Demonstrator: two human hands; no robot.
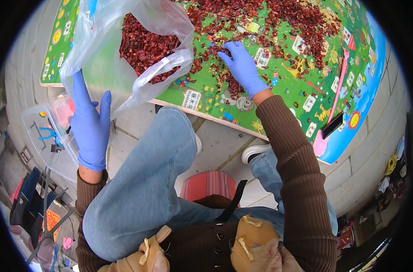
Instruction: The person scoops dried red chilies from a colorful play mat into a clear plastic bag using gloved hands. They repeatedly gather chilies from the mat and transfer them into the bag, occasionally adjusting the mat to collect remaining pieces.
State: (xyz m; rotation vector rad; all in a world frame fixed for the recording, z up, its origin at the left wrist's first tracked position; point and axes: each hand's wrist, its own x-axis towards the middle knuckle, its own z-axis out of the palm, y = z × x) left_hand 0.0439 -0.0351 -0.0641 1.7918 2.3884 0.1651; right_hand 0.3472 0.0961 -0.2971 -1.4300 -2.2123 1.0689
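Observation:
My left hand (89, 131), in a blue-violet glove, is upright at the left, with its fingers stretched out and thumb apart. It rests against the side of a clear plastic bag (100, 54), whose mouth gapes open. Inside lies a heap of dried red chili pieces (147, 47). My right hand (243, 69), gloved the same way, is low over the table (211, 106). Its thumb and forefinger are bent close together around a few dried chili pieces at the fingertips; the other fingers are mostly hidden.
More chili pieces (301, 22) and pale seeds cover the far part of the picture-printed tabletop. A pink fly swatter (339, 88) and a black phone-like slab (332, 126) lie at the right. A clear plastic box (45, 136) stands at the left. A red striped stool (211, 183) is below me.

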